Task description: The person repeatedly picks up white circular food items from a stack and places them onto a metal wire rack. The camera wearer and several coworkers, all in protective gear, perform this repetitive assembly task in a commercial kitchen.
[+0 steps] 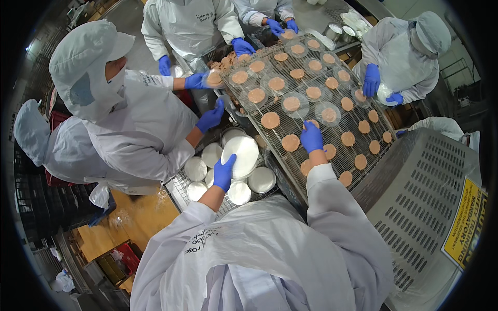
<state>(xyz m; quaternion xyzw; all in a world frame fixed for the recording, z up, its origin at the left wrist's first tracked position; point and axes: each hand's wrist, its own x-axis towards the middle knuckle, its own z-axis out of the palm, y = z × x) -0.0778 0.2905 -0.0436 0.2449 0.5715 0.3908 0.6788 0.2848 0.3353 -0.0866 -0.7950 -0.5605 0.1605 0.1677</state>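
Observation:
My gloved left hand (224, 174) grips a thick stack of round white sheets (241, 155) by its near edge. The stack is held above a wire rack (228, 206) with several more round white stacks (262, 180) on it. Over the wire mesh conveyor (290, 160), my right hand (312, 138), also in a blue glove, has its fingertips closed on a flat pink meat patty (310, 123), partly covered by them. Rows of similar patties (270, 120) lie on the mesh, and several rest on clear round sheets (304, 107).
A person on the left (140, 109) holds a patty over the conveyor's edge. Other gloved people work at the far side and the right (399, 57). A slotted metal cover (420, 207) with a yellow sign stands to my right. Dark crates (49, 207) stand at far left.

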